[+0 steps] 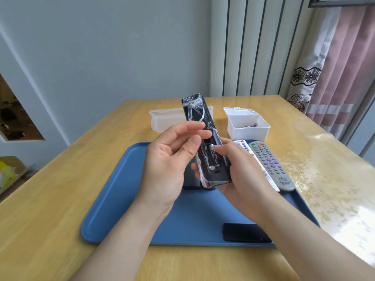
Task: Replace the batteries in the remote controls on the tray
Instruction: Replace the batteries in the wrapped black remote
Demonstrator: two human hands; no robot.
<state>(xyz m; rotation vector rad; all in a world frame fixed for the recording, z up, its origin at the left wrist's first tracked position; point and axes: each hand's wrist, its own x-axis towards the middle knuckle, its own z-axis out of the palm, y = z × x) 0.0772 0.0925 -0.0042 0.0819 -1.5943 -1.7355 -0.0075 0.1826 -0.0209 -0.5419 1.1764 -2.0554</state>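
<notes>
Currently I see the black remote [194, 110], wrapped in crinkled clear film, held up over the blue tray [113, 209] with its back towards me and its battery bay uncovered. Two batteries [214, 157] sit side by side in the bay. The right hand [239, 175] grips the remote's lower end, fingers curled under it and the thumb tip resting at the batteries' upper end. The left hand [164, 159] hovers just beside the remote, palm turned inward, its fingers loose and holding nothing.

On the tray, a second black remote [189, 183] lies partly hidden under the hands. A white remote [246, 148] and a grey remote [272, 165] lie side by side at the right, buttons up. A flat black piece [246, 233] rests near the tray's near edge.

Beyond the tray, on the wooden surface [60, 189], stands an open white box [248, 134] with loose batteries [250, 125] inside, and another white box [162, 120] to its left.
</notes>
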